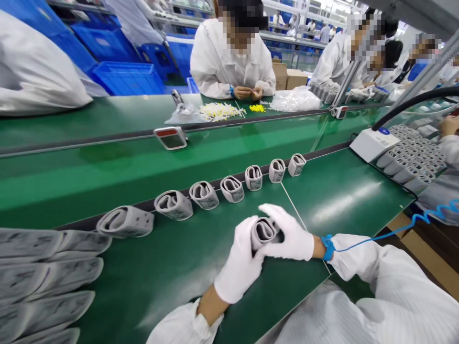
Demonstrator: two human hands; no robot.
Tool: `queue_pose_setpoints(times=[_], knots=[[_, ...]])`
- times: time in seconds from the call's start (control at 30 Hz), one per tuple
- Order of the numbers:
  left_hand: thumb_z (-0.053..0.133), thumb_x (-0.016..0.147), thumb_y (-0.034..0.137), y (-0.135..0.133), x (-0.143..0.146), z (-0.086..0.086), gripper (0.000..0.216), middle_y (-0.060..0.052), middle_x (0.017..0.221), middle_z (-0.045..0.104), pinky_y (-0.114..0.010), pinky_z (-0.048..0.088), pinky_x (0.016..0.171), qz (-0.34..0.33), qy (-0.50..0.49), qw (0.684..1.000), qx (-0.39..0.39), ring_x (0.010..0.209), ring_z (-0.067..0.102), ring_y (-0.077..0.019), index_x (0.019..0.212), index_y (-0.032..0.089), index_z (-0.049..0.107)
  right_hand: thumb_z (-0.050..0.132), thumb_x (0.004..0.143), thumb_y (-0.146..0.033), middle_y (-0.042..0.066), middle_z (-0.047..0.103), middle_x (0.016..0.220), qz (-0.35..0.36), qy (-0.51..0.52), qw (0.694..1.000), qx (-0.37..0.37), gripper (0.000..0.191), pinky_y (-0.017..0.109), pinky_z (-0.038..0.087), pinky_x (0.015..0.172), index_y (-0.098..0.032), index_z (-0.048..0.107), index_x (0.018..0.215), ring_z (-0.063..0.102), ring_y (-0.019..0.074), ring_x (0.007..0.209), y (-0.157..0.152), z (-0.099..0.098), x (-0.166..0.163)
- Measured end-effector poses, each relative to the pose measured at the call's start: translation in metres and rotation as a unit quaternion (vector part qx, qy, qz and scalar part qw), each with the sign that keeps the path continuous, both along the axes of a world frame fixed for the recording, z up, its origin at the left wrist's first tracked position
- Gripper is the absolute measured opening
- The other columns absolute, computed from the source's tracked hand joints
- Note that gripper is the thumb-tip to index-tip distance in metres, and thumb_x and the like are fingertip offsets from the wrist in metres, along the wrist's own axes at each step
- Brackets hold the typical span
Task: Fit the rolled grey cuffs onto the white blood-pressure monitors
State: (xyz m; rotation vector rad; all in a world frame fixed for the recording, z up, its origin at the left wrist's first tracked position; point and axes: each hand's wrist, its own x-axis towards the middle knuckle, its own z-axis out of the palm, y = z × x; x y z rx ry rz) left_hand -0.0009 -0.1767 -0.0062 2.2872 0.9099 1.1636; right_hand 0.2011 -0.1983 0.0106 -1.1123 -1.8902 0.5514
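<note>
Both my hands wear white gloves and hold one rolled grey cuff [264,231] just above the green table [172,277]. My left hand [241,260] wraps round its left side from below. My right hand [289,234] closes over its right side, one finger stretched toward the far edge. A blue wrist strap [328,247] with a coiled blue cord [426,219] sits on my right wrist. A row of several rolled grey cuffs [205,194] stands along the table's far edge, from near left to far right.
Flat unrolled grey cuffs [43,277] are stacked at the left. A green conveyor [107,167] runs beyond the row. A person in white [231,62] works across it with small yellow parts [220,111]. More rolled cuffs [412,160] and a white box [373,143] lie at the right.
</note>
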Motion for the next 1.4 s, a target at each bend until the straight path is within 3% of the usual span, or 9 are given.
queue_pose_setpoints(times=[0.07, 0.23, 0.37, 0.43, 0.63, 0.77, 0.93, 1.17, 1.4], knots=[[0.054, 0.093, 0.015, 0.004, 0.019, 0.0, 0.067, -0.019, 0.139, 0.052, -0.046, 0.054, 0.105, -0.046, -0.012, 0.999, 0.021, 0.131, 0.056, -0.0301, 0.155, 0.02, 0.03, 0.076, 0.082, -0.054, 0.014, 0.058, 0.142, -0.022, -0.006, 1.0, 0.012, 0.088, 0.044, 0.053, 0.104, -0.023, 0.037, 0.154, 0.062, 0.029, 0.123, -0.002, 0.001, -0.009], [0.067, 0.092, 0.025, 0.013, 0.035, 0.01, 0.09, -0.025, 0.15, 0.045, -0.051, 0.054, 0.106, -0.057, 0.033, 0.996, 0.063, 0.139, 0.048, -0.036, 0.163, 0.017, 0.012, 0.075, 0.081, -0.038, 0.009, 0.069, 0.115, -0.158, -0.008, 0.979, 0.129, 0.053, 0.041, 0.056, 0.094, -0.023, 0.056, 0.128, 0.069, 0.0251, 0.101, 0.008, 0.029, 0.024], [0.076, 0.083, 0.019, 0.029, 0.009, 0.011, 0.094, -0.02, 0.143, 0.052, -0.051, 0.054, 0.101, 0.057, -0.007, 0.962, 0.269, 0.134, 0.054, -0.0347, 0.159, 0.025, 0.021, 0.069, 0.083, -0.035, 0.013, 0.059, 0.126, -0.393, -0.003, 0.874, 0.285, 0.055, 0.048, 0.05, 0.108, -0.019, 0.052, 0.133, 0.061, 0.0296, 0.121, 0.028, 0.05, 0.091], [0.077, 0.08, 0.016, 0.043, -0.014, 0.006, 0.084, -0.017, 0.135, 0.059, -0.054, 0.05, 0.103, 0.114, 0.015, 0.936, 0.333, 0.128, 0.059, -0.0341, 0.152, 0.028, 0.033, 0.062, 0.088, -0.037, 0.017, 0.053, 0.137, -0.462, -0.02, 0.838, 0.289, 0.062, 0.049, 0.044, 0.115, -0.017, 0.044, 0.143, 0.056, 0.0306, 0.131, 0.045, 0.047, 0.133], [0.066, 0.087, 0.021, 0.081, -0.076, 0.0, 0.047, -0.018, 0.129, 0.068, -0.068, 0.025, 0.112, 0.234, 0.134, 0.932, 0.244, 0.13, 0.058, -0.0392, 0.133, 0.024, 0.058, 0.073, 0.077, -0.047, 0.017, 0.062, 0.137, -0.425, -0.062, 0.901, 0.056, 0.077, 0.051, 0.047, 0.111, -0.015, 0.052, 0.144, 0.062, 0.0332, 0.125, 0.093, -0.002, 0.212], [0.061, 0.093, 0.025, 0.091, -0.086, 0.009, 0.04, -0.017, 0.135, 0.066, -0.069, 0.023, 0.115, 0.251, 0.183, 0.936, 0.166, 0.133, 0.055, -0.0393, 0.132, 0.021, 0.06, 0.074, 0.078, -0.049, 0.017, 0.06, 0.142, -0.415, -0.068, 0.907, 0.022, 0.08, 0.05, 0.048, 0.11, -0.017, 0.051, 0.148, 0.061, 0.0338, 0.127, 0.101, -0.018, 0.217], [0.044, 0.103, 0.024, 0.091, -0.077, 0.017, 0.033, -0.008, 0.141, 0.062, -0.064, 0.024, 0.118, 0.203, 0.216, 0.945, 0.14, 0.141, 0.048, -0.0327, 0.132, 0.023, 0.057, 0.079, 0.073, -0.055, 0.023, 0.053, 0.147, -0.397, -0.062, 0.915, -0.038, 0.108, 0.053, 0.046, 0.109, -0.012, 0.032, 0.16, 0.055, 0.038, 0.133, 0.104, -0.023, 0.223], [0.047, 0.097, 0.008, 0.092, -0.031, 0.017, 0.04, -0.01, 0.141, 0.064, -0.05, 0.04, 0.11, 0.053, 0.199, 0.947, 0.248, 0.134, 0.055, -0.0283, 0.127, 0.028, 0.065, 0.075, 0.074, -0.056, 0.024, 0.028, 0.159, -0.435, -0.069, 0.893, 0.094, 0.111, 0.048, 0.056, 0.094, -0.019, 0.02, 0.163, 0.052, 0.0352, 0.131, 0.098, -0.023, 0.227], [0.042, 0.098, 0.012, 0.112, -0.012, 0.013, 0.043, -0.02, 0.134, 0.066, -0.054, 0.037, 0.111, 0.115, 0.172, 0.952, 0.227, 0.126, 0.058, -0.0329, 0.138, 0.014, 0.06, 0.064, 0.089, -0.054, 0.02, 0.027, 0.157, -0.459, -0.092, 0.858, 0.213, 0.088, 0.051, 0.053, 0.096, -0.029, 0.02, 0.161, 0.052, 0.0365, 0.132, 0.081, 0.003, 0.21]])
